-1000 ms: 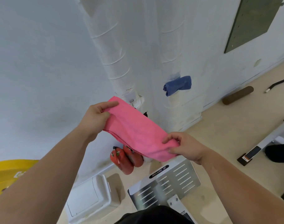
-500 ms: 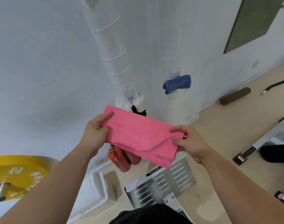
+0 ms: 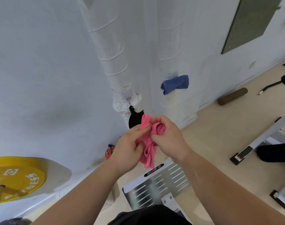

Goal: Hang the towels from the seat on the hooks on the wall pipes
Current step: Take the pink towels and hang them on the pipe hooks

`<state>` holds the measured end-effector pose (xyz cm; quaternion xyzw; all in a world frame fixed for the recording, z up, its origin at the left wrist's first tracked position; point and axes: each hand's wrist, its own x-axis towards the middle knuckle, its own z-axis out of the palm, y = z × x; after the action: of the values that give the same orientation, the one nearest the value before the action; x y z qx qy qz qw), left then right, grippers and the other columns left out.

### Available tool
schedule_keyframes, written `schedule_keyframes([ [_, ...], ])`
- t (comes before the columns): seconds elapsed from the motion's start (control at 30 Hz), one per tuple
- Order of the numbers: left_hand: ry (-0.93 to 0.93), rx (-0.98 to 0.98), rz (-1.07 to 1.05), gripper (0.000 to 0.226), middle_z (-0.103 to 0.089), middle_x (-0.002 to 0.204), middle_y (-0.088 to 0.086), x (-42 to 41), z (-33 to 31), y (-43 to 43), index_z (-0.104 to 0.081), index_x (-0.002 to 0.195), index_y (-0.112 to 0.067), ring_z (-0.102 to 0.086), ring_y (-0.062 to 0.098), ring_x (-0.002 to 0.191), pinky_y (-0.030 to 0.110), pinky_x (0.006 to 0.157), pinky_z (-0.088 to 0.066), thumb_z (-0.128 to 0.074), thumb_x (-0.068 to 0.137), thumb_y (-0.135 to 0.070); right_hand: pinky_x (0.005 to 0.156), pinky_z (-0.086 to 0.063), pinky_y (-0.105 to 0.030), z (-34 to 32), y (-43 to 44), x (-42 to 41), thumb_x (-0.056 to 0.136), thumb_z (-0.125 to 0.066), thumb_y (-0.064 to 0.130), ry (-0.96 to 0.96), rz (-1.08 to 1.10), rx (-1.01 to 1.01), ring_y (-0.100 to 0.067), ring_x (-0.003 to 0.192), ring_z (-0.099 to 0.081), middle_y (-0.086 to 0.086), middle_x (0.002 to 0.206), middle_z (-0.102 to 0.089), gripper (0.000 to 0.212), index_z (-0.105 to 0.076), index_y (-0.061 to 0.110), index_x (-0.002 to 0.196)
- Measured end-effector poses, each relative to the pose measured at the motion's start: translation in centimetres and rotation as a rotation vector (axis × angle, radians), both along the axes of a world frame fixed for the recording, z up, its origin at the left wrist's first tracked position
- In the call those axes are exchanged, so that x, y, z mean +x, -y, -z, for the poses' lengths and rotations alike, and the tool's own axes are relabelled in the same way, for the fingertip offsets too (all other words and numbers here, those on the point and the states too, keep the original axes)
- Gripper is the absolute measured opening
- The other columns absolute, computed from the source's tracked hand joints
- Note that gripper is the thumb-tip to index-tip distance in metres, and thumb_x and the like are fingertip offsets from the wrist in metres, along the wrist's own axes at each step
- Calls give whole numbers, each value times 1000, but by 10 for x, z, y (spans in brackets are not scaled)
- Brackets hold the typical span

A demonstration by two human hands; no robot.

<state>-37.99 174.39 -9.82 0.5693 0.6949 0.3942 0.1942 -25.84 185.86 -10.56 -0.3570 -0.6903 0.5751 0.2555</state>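
A pink towel (image 3: 148, 147) is bunched up between both my hands, its top just below a black cloth (image 3: 134, 119) that hangs from the left white-wrapped wall pipe (image 3: 112, 62). My left hand (image 3: 129, 151) pinches the towel's left side. My right hand (image 3: 168, 137) grips the gathered right side with curled fingers. A blue towel (image 3: 175, 83) hangs on the right wall pipe (image 3: 169, 46). The hooks themselves are hidden by the cloths.
A yellow weight plate (image 3: 17, 177) on a bar is at the lower left. Something red (image 3: 109, 152) sits by the wall base. A perforated metal footplate (image 3: 158, 185) lies below my hands, and a bench frame (image 3: 258, 140) and brown roller (image 3: 232, 96) are at right.
The pink towel was stretched flat between my hands; they have come together and gathered it into a bunch, closer to the black cloth on the left pipe.
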Motion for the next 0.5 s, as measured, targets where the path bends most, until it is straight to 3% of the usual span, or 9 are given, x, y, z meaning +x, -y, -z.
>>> schedule_keyframes([
  [0.1, 78, 19, -1, 46, -60, 134, -18, 8, -1, -1, -62, 139, -25, -57, 0, 124, 13, 102, -41, -58, 95, -10, 76, -58, -32, -2, 4, -2, 74, -60, -4, -58, 74, -37, -12, 86, -67, 4, 96, -69, 40, -63, 27, 98],
  [0.17, 107, 5, -15, 49, -62, 132, -16, 10, -2, 0, -62, 138, -30, -59, 1, 122, 16, 102, -44, -66, 90, -31, 72, -57, -26, -4, 7, -1, 79, -58, -6, -69, 118, -64, -7, 81, -65, 3, 95, -69, 35, -64, 24, 98],
  [0.27, 72, -5, -38, 63, -63, 126, -23, 12, -2, 2, -60, 134, -44, -62, -3, 115, 13, 96, -46, -75, 80, -16, 82, -60, -34, -2, 10, -1, 85, -58, -2, -103, 119, -143, -14, 89, -70, 0, 98, -72, 31, -67, 23, 102],
  [0.37, 65, 23, -48, 78, -63, 120, -34, 9, -7, 1, -61, 124, -55, -63, -4, 109, 7, 87, -45, -62, 78, 7, 92, -59, -42, -3, 10, -1, 89, -55, 0, -176, 48, -239, -16, 98, -72, -1, 104, -74, 35, -69, 25, 109],
  [0.43, 118, 38, -66, 80, -67, 113, -34, 3, -8, 1, -68, 118, -53, -65, -4, 104, 12, 86, -48, -52, 77, 14, 92, -55, -30, -4, 8, 5, 89, -60, 1, -175, 11, -108, 0, 97, -67, 2, 110, -68, 42, -64, 34, 115],
  [0.5, 329, -7, -129, 79, -75, 105, -25, -4, -13, 0, -72, 107, -56, -69, 1, 94, 25, 84, -55, -50, 80, 15, 97, -42, -12, -5, 2, 14, 84, -74, 9, -93, -54, 143, 12, 110, -53, 11, 128, -50, 61, -51, 47, 127],
])
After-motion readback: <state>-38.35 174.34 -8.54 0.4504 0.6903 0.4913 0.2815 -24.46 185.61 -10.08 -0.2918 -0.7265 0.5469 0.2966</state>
